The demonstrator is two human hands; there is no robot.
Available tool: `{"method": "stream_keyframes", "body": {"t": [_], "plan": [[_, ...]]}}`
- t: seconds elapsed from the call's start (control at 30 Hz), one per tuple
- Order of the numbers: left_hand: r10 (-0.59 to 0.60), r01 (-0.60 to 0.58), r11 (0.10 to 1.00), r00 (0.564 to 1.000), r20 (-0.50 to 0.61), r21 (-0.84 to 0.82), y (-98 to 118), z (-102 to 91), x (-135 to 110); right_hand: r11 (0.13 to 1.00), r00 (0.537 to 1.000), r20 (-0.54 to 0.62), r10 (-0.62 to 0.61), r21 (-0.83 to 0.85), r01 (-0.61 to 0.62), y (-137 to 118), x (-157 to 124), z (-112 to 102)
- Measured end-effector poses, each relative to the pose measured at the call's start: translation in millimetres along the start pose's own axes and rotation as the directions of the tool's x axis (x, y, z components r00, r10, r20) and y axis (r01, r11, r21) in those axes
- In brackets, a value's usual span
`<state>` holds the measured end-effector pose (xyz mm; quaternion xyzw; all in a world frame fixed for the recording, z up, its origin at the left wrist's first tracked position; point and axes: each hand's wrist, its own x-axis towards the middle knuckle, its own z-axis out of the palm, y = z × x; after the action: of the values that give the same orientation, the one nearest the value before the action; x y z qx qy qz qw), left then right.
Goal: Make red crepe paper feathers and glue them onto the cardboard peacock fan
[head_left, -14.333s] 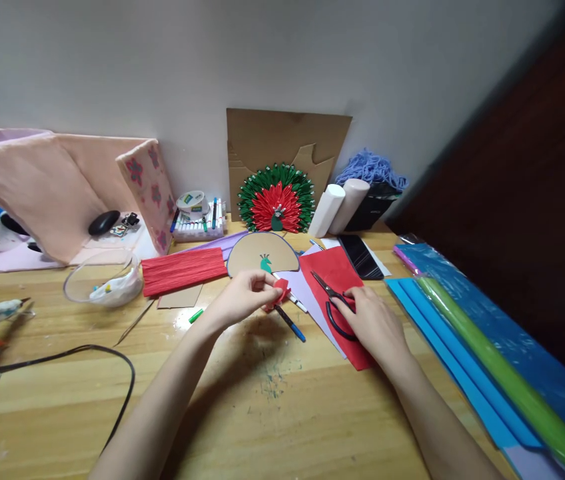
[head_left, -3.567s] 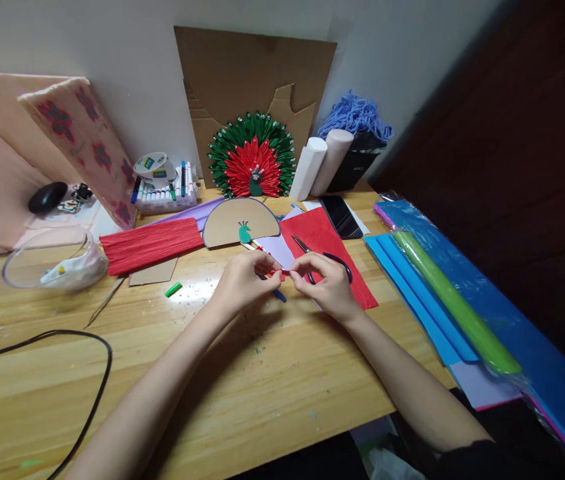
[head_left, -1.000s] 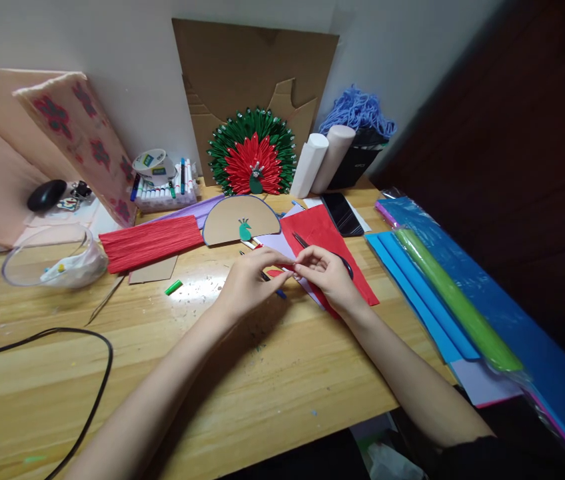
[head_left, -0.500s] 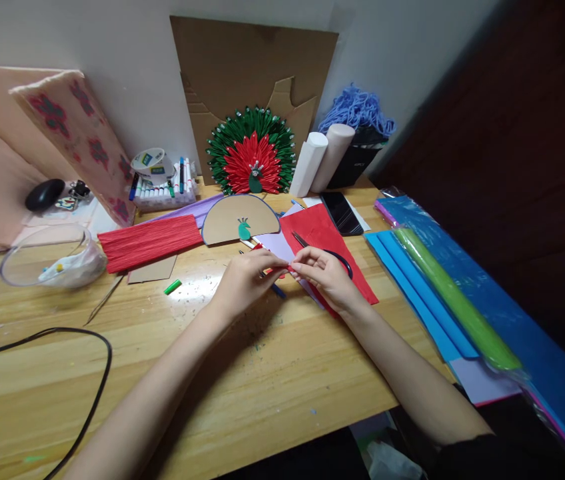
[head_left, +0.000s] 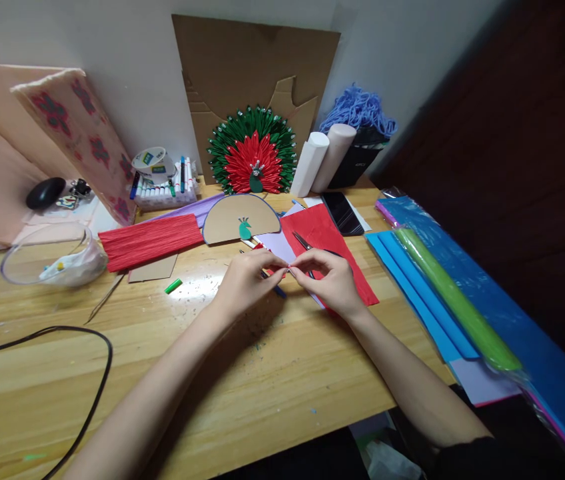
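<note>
My left hand (head_left: 249,280) and my right hand (head_left: 329,277) meet over the middle of the wooden table (head_left: 222,373). Both pinch a small piece of red paper (head_left: 282,269) between their fingertips; most of it is hidden by the fingers. Under my right hand lie a red paper sheet (head_left: 323,233) and black-handled scissors (head_left: 307,244). A blue pen (head_left: 277,291) pokes out beneath my left hand. Just behind sits a half-round cardboard piece (head_left: 240,220) bearing a small green peacock body.
A finished red-and-green peacock fan (head_left: 252,150) leans on cardboard by the wall. Folded red crepe paper (head_left: 150,240), a glass bowl (head_left: 50,257), a marker box (head_left: 162,190), a phone (head_left: 341,212), a black cable (head_left: 82,333) and blue and green paper rolls (head_left: 452,293) lie around.
Over the last second both hands stayed together on the small red piece, with the fingers shifting slightly. Much earlier, my right hand lay by the scissors while the left held the red piece alone.
</note>
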<state>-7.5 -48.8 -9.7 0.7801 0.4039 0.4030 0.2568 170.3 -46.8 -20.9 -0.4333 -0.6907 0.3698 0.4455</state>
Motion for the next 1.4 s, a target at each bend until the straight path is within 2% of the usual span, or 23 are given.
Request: {"method": "stream_keyframes", "body": {"t": [0.13,0.23,0.33,0.47,0.7,0.87,1.0,1.13,1.23,1.4], "plan": [[-0.036,0.036,0.999,0.999,-0.003,-0.001,2,3.0,-1,0.97,0.989,-0.025,-0.148,-0.197,0.14,-3,-2,1],[-0.068,0.068,0.998,0.998,0.006,-0.004,2,5.3,-2,0.949,0.982,-0.021,-0.189,-0.261,0.177,-3,-3,2],[-0.101,0.101,0.995,0.995,0.027,-0.017,2,5.8,-2,0.967,0.99,-0.018,-0.142,-0.217,0.135,0,-3,3],[-0.147,0.15,0.988,0.987,0.061,-0.044,2,3.5,0,0.998,1.0,0.023,0.003,-0.06,-0.002,6,-2,2],[-0.211,0.218,0.973,0.974,0.083,-0.077,4,-1.7,2,0.985,0.989,0.059,0.138,0.093,-0.143,7,0,0],[-0.267,0.278,0.951,0.959,0.095,-0.135,1,0.4,2,0.973,0.981,0.086,0.171,0.139,-0.182,6,1,0],[-0.33,0.356,0.914,0.931,0.157,-0.193,-2,0.2,2,0.969,0.98,0.081,0.181,0.158,-0.192,7,1,0],[-0.276,0.313,0.93,0.941,0.198,-0.193,-6,-2.9,1,0.961,0.977,0.081,0.196,0.182,-0.208,6,0,-1],[-0.25,0.275,0.952,0.952,0.176,-0.136,-5,-4.7,1,0.956,0.975,0.081,0.206,0.194,-0.218,5,1,-2],[-0.291,0.317,0.94,0.937,0.194,-0.125,2,-4.1,1,0.962,0.977,0.094,0.193,0.177,-0.207,4,1,-1]]}}
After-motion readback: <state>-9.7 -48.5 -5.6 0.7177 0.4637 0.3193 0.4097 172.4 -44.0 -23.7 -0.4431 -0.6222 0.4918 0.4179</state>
